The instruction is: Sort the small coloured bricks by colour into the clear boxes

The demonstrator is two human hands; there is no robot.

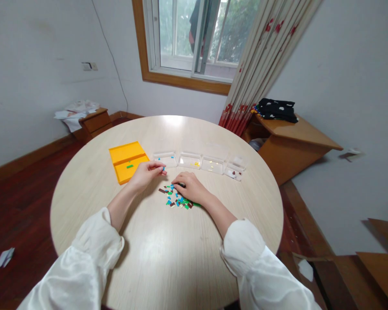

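A blue piece (163,170) is pinched in the left hand (147,172). The right hand (189,187) is curled on the pile of coloured pieces (176,200) on the surface (168,258) — its grip cannot be told. A yellow tray (123,153) and clear boxes (189,160) are set just behind.

Some coloured pieces (176,201) under the right hand (189,187) (shapes too small for detail), sleeves (80,267) beyond the bottom edge.

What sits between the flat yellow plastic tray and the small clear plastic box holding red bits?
Three more small clear plastic boxes stand in a row there, seen in the head view.
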